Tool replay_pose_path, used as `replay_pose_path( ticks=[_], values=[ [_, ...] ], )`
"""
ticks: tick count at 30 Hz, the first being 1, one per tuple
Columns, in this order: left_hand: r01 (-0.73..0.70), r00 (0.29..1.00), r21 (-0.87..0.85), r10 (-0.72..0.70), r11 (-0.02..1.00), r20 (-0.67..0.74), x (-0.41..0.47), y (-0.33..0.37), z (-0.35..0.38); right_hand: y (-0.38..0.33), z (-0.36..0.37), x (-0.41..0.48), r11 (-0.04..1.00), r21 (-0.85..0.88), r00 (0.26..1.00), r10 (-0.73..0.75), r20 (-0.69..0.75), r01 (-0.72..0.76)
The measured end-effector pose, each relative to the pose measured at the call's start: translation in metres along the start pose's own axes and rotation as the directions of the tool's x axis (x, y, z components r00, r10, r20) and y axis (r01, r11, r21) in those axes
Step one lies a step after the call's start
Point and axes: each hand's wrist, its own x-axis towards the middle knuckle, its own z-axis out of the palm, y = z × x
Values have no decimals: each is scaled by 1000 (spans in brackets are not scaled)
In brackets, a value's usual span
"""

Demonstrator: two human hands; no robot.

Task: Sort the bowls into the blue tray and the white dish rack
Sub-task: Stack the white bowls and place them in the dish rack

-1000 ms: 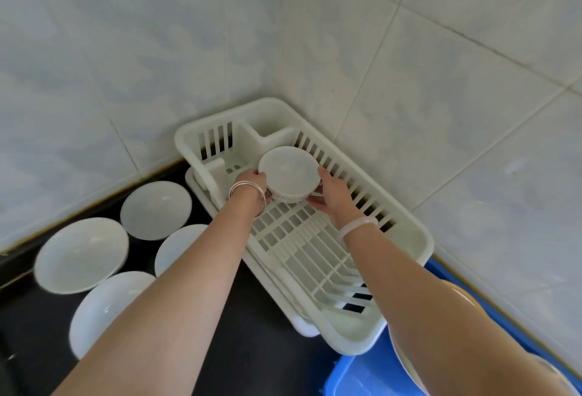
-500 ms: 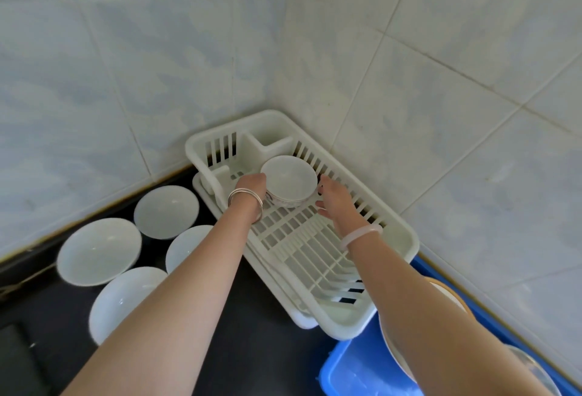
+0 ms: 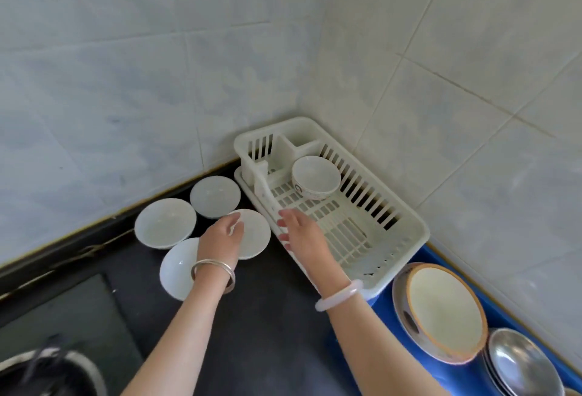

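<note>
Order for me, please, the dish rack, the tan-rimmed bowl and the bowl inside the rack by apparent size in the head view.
1. white dish rack
2. tan-rimmed bowl, though it sits nearer the camera, which enlarges it
3. bowl inside the rack

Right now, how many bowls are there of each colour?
White bowls: 5 (4 on the counter, 1 in the rack)
Tan-rimmed bowl: 1
Metal bowls: 2 showing, maybe more stacked beneath
Total: 8 showing
</note>
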Motion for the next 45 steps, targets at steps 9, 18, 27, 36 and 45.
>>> replay_pose_path(
  ticks=[9,18,27,36,45],
  values=[
    [155,971,132,-127,979,-203,-27,-91,-33,50,63,14,928,-322,981,196,-2,-187],
    [277,924,-218,-321,936,-206,-21,-128,-41,54,87,40,864,331,907,419,-50,-380],
    [260,937,-323,-319,910,-142,-19,-136,-46,29,74,15,930,298,967,245,-72,-214],
    [296,902,-696,-430,654,-21,-16,-132,-52,12,94,-3,988,6,988,154,8,-155],
    [313,897,-695,-441,647,-6,-13,-133,-52,13,114,-2,936,-309,986,164,-41,-169]
  ],
)
